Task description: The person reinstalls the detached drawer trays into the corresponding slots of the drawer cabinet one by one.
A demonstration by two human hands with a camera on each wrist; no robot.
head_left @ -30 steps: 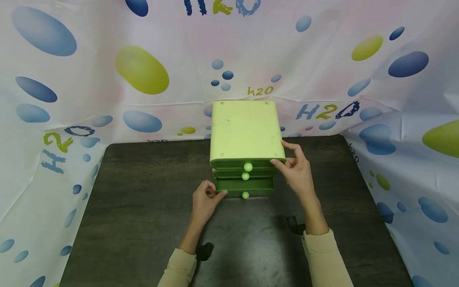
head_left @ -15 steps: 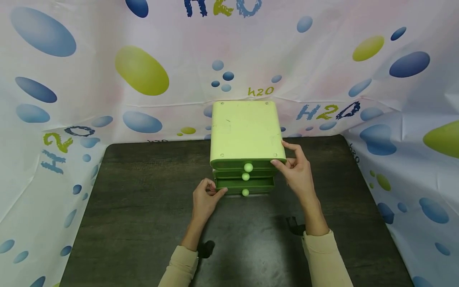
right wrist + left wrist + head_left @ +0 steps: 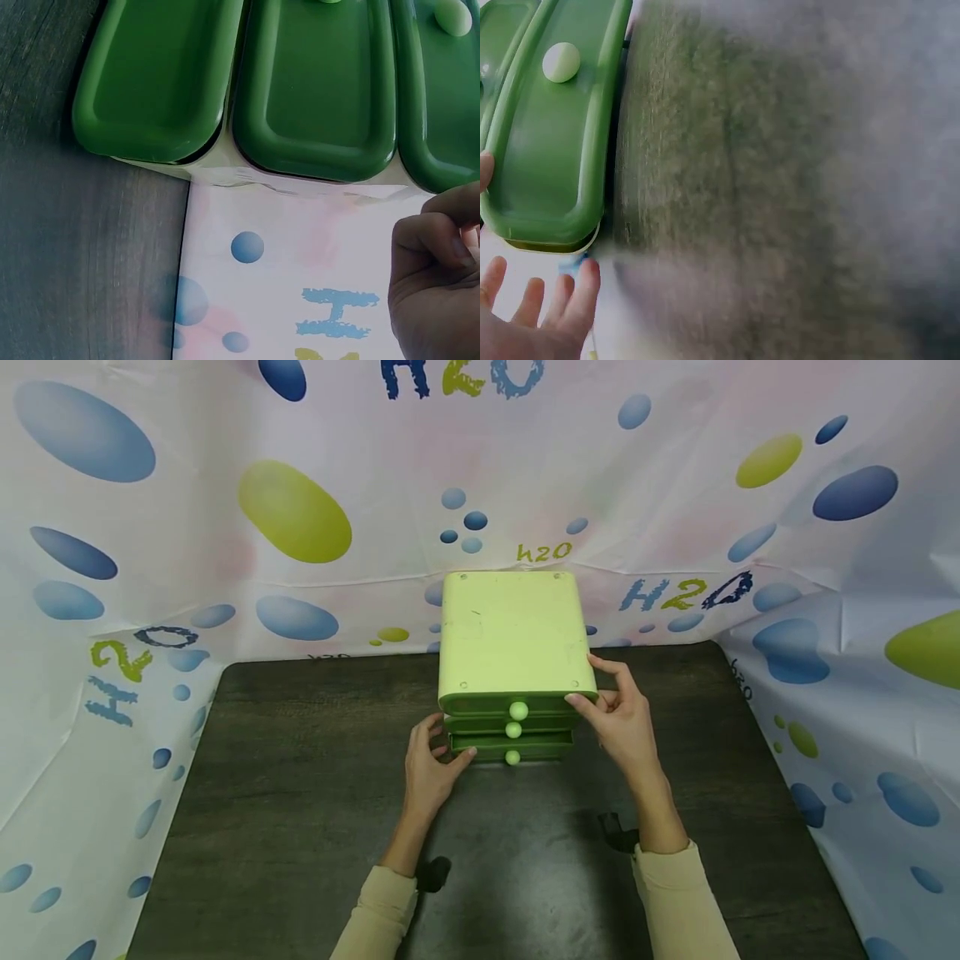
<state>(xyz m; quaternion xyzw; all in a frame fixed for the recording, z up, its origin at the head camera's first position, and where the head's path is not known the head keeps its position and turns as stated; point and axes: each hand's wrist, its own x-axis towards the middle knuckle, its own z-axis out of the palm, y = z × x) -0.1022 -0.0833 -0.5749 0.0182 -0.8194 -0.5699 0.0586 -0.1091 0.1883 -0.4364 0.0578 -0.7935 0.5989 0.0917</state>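
Note:
A small drawer cabinet with a pale green top stands at the back of the table, its three green drawers stacked with a round knob on each. Its bottom drawer sticks out slightly in the head view. My left hand is at that drawer's left end, thumb on the front and other fingers spread along the side. In the left wrist view those fingers stand apart from the drawer front. My right hand grips the cabinet's upper front right corner, thumb in front, index finger against the side.
The dark wooden table extends on both sides of the cabinet and in front of it. A white sheet printed with blue and green spots hangs behind and at both sides. Dark straps with small black pieces sit at the wrists.
The bottom drawer has slid inward, away from me, with my left thumb on its front. My left fingers have straightened and spread along the side. The right hand stays in place.

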